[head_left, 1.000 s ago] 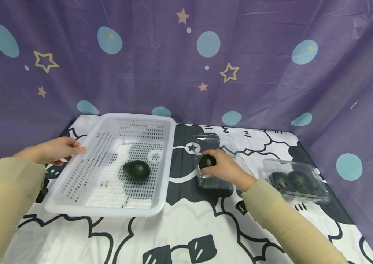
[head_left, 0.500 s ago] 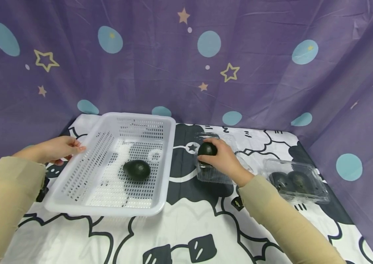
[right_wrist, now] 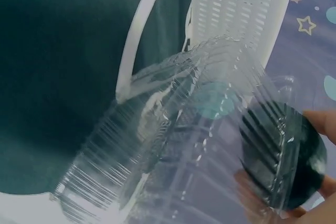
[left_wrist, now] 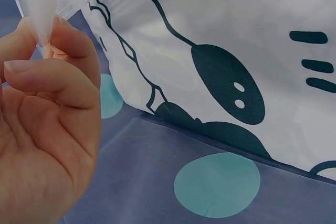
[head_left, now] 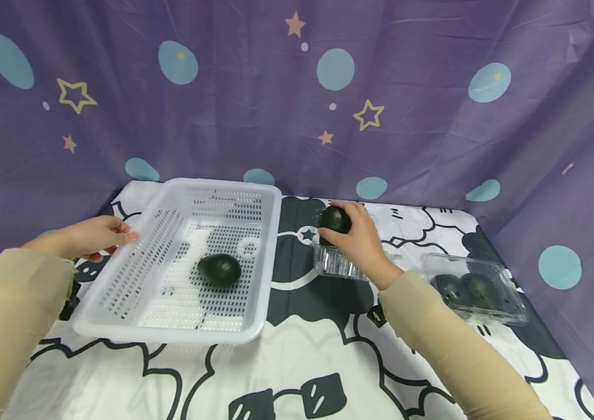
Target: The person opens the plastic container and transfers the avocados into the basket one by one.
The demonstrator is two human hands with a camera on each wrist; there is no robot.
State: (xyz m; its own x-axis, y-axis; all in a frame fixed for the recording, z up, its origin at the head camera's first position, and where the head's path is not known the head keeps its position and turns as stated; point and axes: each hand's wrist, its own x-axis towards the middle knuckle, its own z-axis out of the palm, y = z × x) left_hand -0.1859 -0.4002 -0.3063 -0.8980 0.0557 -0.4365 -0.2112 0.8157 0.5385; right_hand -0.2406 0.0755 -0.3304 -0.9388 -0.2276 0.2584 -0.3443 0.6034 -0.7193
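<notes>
My left hand (head_left: 92, 237) pinches the left rim of the white perforated basket (head_left: 262, 274); in the left wrist view the fingers of my left hand (left_wrist: 52, 108) close on the rim. A dark green avocado (head_left: 220, 270) lies inside the basket. My right hand (head_left: 358, 236) grips another avocado (head_left: 335, 224) between thumb and fingers, at the back of a clear plastic box (head_left: 338, 263). In the right wrist view that avocado (right_wrist: 286, 153) shows partly through the clear plastic (right_wrist: 194, 145).
At the right stands a second clear box (head_left: 513, 300) with two avocados (head_left: 481, 290) in it. A cloth (head_left: 297, 361) with black and white drawings covers the table. Behind and to the right hangs a purple curtain (head_left: 255, 105).
My right hand and its avocado have moved up and toward the back, and the clear box beneath looks tilted differently. My left hand and the basket have stayed in place.
</notes>
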